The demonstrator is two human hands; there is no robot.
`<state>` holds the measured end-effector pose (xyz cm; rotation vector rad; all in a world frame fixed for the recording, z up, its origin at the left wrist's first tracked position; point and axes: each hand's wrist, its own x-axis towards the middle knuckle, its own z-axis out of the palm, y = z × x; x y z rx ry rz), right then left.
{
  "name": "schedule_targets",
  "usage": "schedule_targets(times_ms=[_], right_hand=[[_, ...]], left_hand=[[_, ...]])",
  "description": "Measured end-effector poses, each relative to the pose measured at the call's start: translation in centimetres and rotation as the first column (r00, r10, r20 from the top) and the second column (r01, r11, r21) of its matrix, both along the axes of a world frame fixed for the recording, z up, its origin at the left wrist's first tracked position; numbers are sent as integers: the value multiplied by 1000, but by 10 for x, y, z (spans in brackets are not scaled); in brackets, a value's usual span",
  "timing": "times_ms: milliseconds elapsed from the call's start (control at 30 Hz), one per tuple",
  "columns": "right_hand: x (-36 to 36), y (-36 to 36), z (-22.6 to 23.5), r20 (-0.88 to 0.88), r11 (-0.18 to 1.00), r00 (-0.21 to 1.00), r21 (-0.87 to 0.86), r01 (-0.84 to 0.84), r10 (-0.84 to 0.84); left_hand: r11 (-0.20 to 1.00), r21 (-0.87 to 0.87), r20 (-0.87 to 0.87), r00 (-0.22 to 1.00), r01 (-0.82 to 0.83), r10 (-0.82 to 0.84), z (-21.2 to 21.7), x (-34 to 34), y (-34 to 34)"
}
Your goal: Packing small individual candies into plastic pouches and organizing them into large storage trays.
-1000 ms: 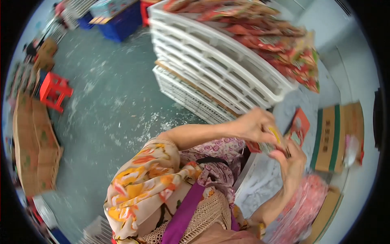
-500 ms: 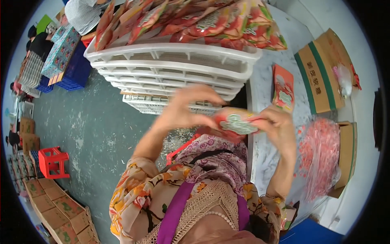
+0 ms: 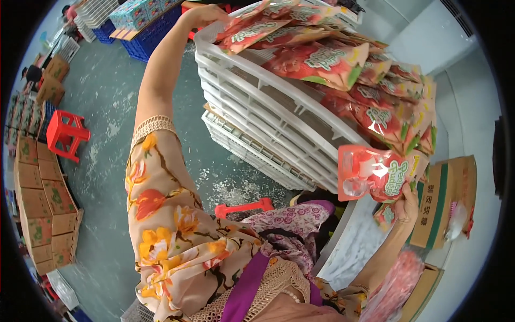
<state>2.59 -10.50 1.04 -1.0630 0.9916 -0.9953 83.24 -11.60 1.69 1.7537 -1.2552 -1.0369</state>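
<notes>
- Half a second earlier both hands were together on one pouch in front of the chest; now they are far apart.
- The left hand [image 3: 206, 13] is stretched up to the far edge of the white crate [image 3: 252, 86] and touches a red pouch on the pile [image 3: 322, 59]; whether its fingers close on it cannot be seen.
- The right hand [image 3: 406, 206] grips the red snack pouch [image 3: 375, 174] by its lower corner, upright beside the crate and above the bench [image 3: 354, 247].
- The right-hand fingers are mostly hidden behind the pouch.

Grey-green concrete floor [image 3: 102, 91] — red plastic stool [image 3: 65, 135], stacked cardboard boxes [image 3: 43, 204], blue crates [image 3: 153, 32].
</notes>
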Motion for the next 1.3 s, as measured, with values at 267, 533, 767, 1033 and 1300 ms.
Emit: schedule_targets(times_ms=[267,533,767,1033,1300], right_hand=[[41,-8,17,79,987,986,-78,-138,144],[35,61,16,-145,992,989,-124,14,-32],[61,67,22,-373,994,928,-100,-38,-2],[29,71,-2,-222,998,975,-55,-8,-4],[-18,43,-34,-128,987,992,-155,-35,15]], left_hand=[[996,41,879,470,80,-74,-25,83,12],[988,-73,680,731,133,-48,-48,33,-56],[986,-57,507,855,157,-107,-69,42,-28],[997,-53,160,986,51,-42,-33,-21,21],[855,377,897,88,356,-433,-5,-34,28]])
